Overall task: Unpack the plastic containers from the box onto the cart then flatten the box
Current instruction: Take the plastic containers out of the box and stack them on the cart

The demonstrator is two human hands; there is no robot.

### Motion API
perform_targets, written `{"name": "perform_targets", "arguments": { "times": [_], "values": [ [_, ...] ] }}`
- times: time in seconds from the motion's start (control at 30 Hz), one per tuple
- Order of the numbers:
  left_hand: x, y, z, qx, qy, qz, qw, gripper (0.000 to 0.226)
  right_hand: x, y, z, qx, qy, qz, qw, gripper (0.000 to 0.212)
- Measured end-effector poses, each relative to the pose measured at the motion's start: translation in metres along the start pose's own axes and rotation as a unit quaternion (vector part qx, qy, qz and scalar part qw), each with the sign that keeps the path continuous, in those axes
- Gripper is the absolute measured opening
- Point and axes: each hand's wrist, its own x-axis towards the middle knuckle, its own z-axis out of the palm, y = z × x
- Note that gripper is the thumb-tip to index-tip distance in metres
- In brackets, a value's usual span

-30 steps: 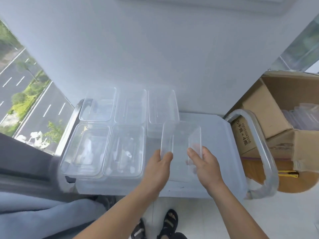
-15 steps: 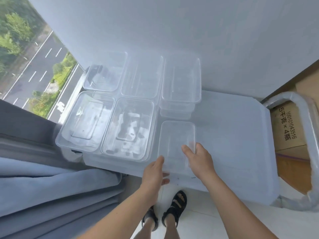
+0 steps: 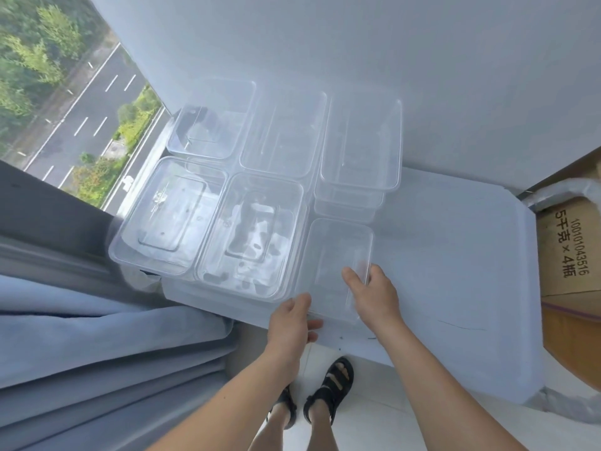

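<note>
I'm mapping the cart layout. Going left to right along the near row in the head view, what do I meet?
Curtain → near-left container → near-middle container → near-right container → bare cart top → cardboard box.

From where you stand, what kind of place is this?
Probably an upper-floor room used for storage or unpacking: the window looks down on a road far below, a cart holds clear plastic containers, and a cardboard box stands beside it.
</note>
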Motion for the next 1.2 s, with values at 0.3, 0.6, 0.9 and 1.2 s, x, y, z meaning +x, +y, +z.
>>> {"name": "perform_targets", "arguments": {
  "times": [0.3,0.6,0.9,1.2],
  "values": [
    [-0.003,0.001,-0.004,0.040,-0.007,0.000,0.999,0.023,-0.010,-0.001,-0.002,0.026,0.000,0.001,1.000,0.040],
    [-0.034,0.000,-0.024,0.167,-0.046,0.014,0.985,0.028,-0.047,-0.003,-0.022,-0.014,0.030,-0.008,0.999,0.060],
    [-0.098,0.024,-0.015,0.409,-0.180,0.237,0.863,0.058,-0.139,-0.013,-0.068,-0.025,0.127,-0.042,0.991,0.057],
    [-0.187,0.057,0.019,0.462,-0.188,0.410,0.764,0.055,-0.233,0.006,-0.136,0.036,0.222,-0.069,0.972,0.048]
  ]
}}
